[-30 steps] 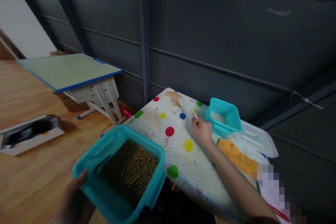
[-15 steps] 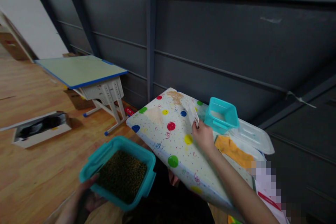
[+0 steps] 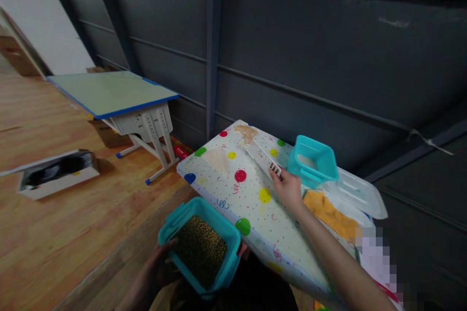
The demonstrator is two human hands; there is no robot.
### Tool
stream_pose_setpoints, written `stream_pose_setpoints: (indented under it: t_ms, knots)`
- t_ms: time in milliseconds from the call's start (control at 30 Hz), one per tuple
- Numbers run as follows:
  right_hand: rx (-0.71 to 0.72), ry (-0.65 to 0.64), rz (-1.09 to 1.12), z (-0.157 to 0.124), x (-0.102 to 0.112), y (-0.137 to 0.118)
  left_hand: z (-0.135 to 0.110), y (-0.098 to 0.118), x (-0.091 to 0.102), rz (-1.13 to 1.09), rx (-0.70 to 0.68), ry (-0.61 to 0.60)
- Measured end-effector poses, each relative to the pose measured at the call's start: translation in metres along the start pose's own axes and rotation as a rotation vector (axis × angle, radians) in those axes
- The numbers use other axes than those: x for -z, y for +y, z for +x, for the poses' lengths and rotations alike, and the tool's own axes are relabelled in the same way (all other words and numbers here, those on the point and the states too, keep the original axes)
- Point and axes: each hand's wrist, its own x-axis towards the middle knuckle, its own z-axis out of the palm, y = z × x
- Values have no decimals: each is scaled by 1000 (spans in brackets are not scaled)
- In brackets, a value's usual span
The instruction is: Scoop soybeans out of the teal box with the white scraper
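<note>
At seven o'clock your dim left hand (image 3: 160,258) apparently clasps the bean tub (image 3: 219,218) to support it; at four, your right hand (image 3: 289,189) grips a white tool (image 3: 264,158).

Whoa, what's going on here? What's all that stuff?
Someone's left hand holds a teal tub of small round beans beside the table. Their right hand grips a white slotted tool, its far end pointing toward a golden grain pile. A pale pile lies nearby on the balloon-patterned tablecloth. Another teal tub, with something white inside, stands near a clear lid.
</note>
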Motion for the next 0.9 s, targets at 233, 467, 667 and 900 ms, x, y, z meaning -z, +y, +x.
stream_pose_setpoints:
  t_ms: [233,467,667,900]
  knots:
    - [-55,1,165,9,-5,-2,-16,-5,-28,98,-4,-63]
    - [8,-96,186,-9,13,12,-29,2,-47,82,-12,-70]
    - [142,-142,230,-60,36,2,-38,2,-64,6,0,-119]
    - [337,-210,242,-116,77,-31,-41,4,-67,-11,-10,-168]
